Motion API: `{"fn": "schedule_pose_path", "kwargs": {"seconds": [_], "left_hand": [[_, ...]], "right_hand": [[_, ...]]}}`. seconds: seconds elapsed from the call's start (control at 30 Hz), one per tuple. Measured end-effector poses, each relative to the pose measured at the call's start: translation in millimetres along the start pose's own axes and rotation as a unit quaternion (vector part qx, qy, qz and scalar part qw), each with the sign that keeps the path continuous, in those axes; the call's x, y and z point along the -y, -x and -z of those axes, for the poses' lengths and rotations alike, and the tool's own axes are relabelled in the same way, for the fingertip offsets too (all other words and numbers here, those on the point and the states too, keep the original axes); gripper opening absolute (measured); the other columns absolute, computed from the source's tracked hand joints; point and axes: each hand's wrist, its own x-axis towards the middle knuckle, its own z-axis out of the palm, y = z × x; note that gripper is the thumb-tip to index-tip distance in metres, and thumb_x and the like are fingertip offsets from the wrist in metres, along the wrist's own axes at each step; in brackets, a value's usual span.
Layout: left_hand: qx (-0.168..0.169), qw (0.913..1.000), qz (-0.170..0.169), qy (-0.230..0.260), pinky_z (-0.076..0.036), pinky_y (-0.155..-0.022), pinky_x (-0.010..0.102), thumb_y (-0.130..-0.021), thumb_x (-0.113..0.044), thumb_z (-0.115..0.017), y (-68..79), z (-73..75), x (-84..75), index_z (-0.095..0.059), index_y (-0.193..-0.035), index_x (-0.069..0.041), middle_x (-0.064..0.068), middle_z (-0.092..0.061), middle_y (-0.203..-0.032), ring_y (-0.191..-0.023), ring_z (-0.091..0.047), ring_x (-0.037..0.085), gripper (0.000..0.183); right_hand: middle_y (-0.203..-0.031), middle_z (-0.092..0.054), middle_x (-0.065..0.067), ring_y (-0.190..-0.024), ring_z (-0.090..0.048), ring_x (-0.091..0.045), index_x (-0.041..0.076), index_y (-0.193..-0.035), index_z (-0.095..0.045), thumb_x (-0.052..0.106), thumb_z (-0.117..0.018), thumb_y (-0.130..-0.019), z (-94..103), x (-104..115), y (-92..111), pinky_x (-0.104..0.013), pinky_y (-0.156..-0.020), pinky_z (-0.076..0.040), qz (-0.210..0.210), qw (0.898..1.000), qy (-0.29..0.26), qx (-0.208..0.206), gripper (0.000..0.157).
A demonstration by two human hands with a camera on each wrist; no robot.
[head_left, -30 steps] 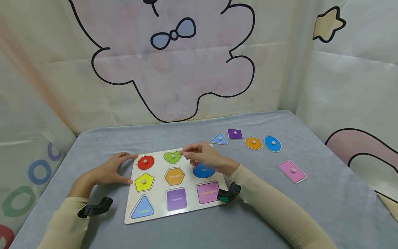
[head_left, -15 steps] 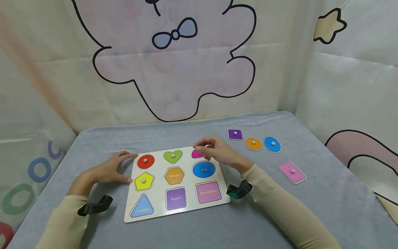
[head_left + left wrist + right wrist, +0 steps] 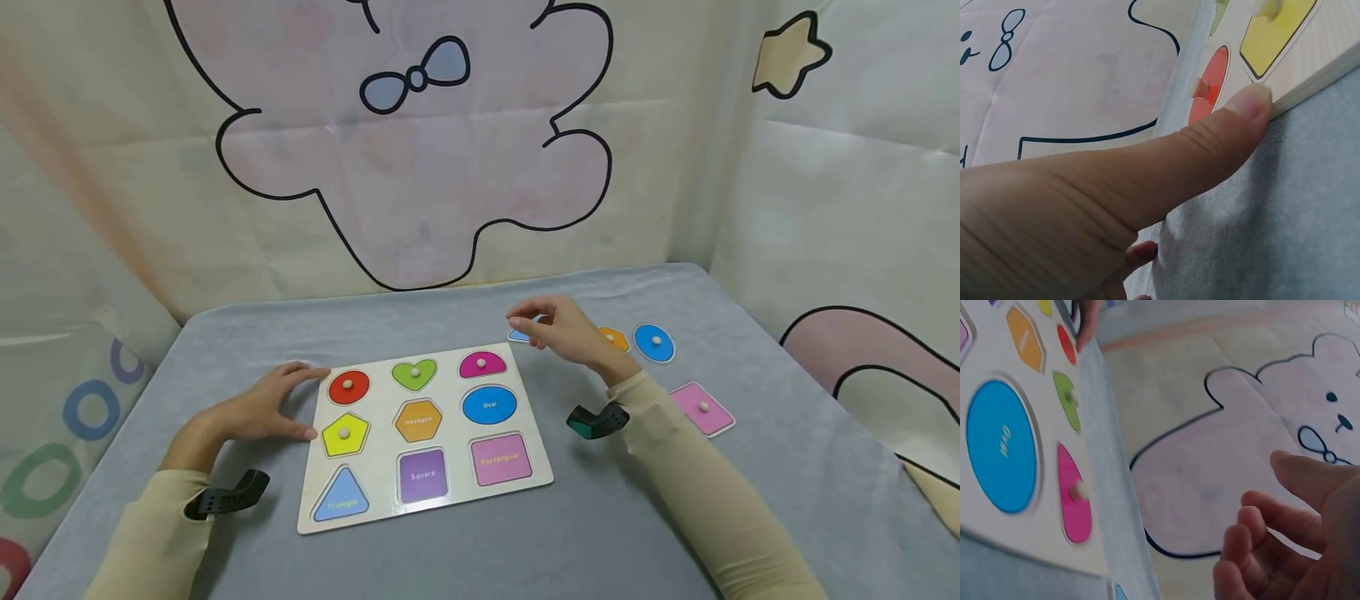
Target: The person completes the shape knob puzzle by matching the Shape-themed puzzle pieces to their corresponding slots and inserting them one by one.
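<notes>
A wooden shape puzzle board [image 3: 381, 425] lies on the table. My left hand [image 3: 258, 408] touches its left edge, the thumb [image 3: 1250, 103] beside the yellow pentagon [image 3: 345, 435] and the forefinger at the far corner. Knobbed red circle [image 3: 349, 387], green heart [image 3: 414, 375] and magenta semicircle [image 3: 482, 364] sit in the far row of recesses. Beyond the board's far right corner, my right hand [image 3: 566, 332] hovers at a loose blue triangle piece [image 3: 518, 336], partly covering it. In the right wrist view, its thumb and forefinger stand apart with nothing between them.
Loose knobbed pieces lie to the right: an orange hexagon [image 3: 615, 338], a blue oval [image 3: 654, 342] and a pink rectangle [image 3: 702, 409]. Printed recesses for triangle, hexagon, square, oval and rectangle show on the board. A patterned curtain [image 3: 420, 167] hangs behind the table.
My right hand has moved right and away from the heart, past the semicircle, to the blue triangle piece. It now hides the purple square piece. The left hand has stayed at the board's edge.
</notes>
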Motion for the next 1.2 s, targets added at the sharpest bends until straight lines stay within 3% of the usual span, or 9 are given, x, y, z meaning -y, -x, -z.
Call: {"fn": "schedule_pose_path", "kwargs": {"seconds": [0.13,0.37,0.57,0.8,1.0,1.2], "left_hand": [[0.000,1.0000,-0.002,-0.001,-0.028,-0.106,0.081,-0.072,-0.042,-0.089,-0.7,1.9,-2.8,-0.041,-0.153,-0.012,0.032,-0.024,-0.156,-0.139,-0.024,0.056,0.098],[0.008,0.9999,0.012,-0.006,-0.029,-0.106,0.081,-0.073,-0.043,-0.088,-2.1,0.9,-1.2,-0.041,-0.153,-0.012,0.033,-0.023,-0.157,-0.139,-0.023,0.057,0.099],[0.009,0.9998,0.013,-0.008,-0.029,-0.106,0.081,-0.073,-0.042,-0.088,0.1,1.1,1.6,-0.041,-0.153,-0.012,0.034,-0.023,-0.156,-0.139,-0.022,0.057,0.098],[0.003,0.9999,0.013,-0.008,-0.030,-0.105,0.081,-0.072,-0.042,-0.089,3.1,3.6,3.1,-0.041,-0.153,-0.012,0.034,-0.023,-0.156,-0.139,-0.023,0.058,0.099],[0.009,0.9999,0.011,-0.004,-0.029,-0.106,0.081,-0.073,-0.041,-0.089,4.1,3.4,1.5,-0.041,-0.153,-0.012,0.035,-0.023,-0.156,-0.138,-0.023,0.058,0.098],[0.009,0.9999,0.014,-0.002,-0.028,-0.106,0.082,-0.072,-0.044,-0.088,0.9,1.8,2.5,-0.040,-0.153,-0.012,0.034,-0.022,-0.157,-0.140,-0.021,0.058,0.099]], "right_hand": [[-0.117,-0.068,-0.021,-0.079,-0.061,-0.034,0.002,-0.124,-0.069,0.024,-0.063,-0.101,17.2,-9,0,-0.025,-0.068,-0.055,-0.015,1.000,0.015,-0.010,0.032],[-0.112,-0.068,-0.019,-0.078,-0.061,-0.022,0.003,-0.125,-0.068,0.028,-0.061,-0.102,35.4,-25,2,-0.024,-0.071,-0.056,-0.040,0.999,0.027,-0.023,0.035],[-0.115,-0.066,-0.026,-0.084,-0.064,-0.034,-0.003,-0.126,-0.066,0.023,-0.064,-0.101,52.6,-42,1,-0.030,-0.070,-0.059,-0.060,0.996,0.058,-0.032,0.036],[-0.106,-0.059,-0.018,-0.084,-0.060,-0.027,-0.005,-0.128,-0.063,0.012,-0.069,-0.096,67.5,-58,4,-0.026,-0.063,-0.057,-0.105,0.987,0.114,-0.030,0.037],[-0.108,-0.059,-0.020,-0.089,-0.055,-0.027,-0.005,-0.126,-0.064,0.013,-0.071,-0.095,77.3,-69,11,-0.022,-0.067,-0.053,-0.151,0.976,0.157,-0.017,0.037],[-0.103,-0.065,-0.020,-0.092,-0.056,-0.028,-0.007,-0.117,-0.069,0.010,-0.071,-0.094,84.5,-74,15,-0.027,-0.073,-0.050,-0.170,0.968,0.185,0.010,0.029]]}}
